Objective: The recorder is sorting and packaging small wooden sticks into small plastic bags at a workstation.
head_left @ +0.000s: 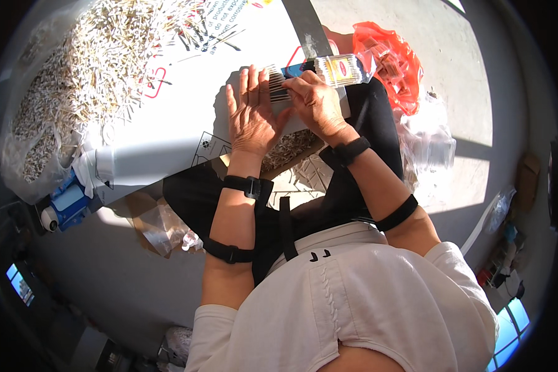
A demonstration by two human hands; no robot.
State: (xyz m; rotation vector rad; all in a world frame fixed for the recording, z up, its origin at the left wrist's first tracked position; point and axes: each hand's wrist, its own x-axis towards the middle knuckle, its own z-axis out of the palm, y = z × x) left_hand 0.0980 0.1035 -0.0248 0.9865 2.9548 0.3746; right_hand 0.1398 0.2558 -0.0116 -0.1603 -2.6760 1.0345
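Note:
My left hand [253, 111] lies with its fingers stretched out on the white carton top [186, 124], along the left side of a row of cotton swabs [275, 85]. Curled at the row's right side is my right hand [316, 102], its thumb and index finger pressed together; what they pinch is hidden. Just beyond the right hand, a clear pack of cotton swabs [340, 70] with a yellow and red label lies at the carton's edge. A blue strip [297, 69] shows between the row and this pack.
A large heap of loose cotton swabs [84, 74] spills from a clear plastic bag [12, 146] at the left. An orange-red plastic bag [390, 65] stands at the right, above clear packaging [431, 146]. More swabs [288, 149] lie below the carton's edge. A blue-and-white container [67, 204] sits lower left.

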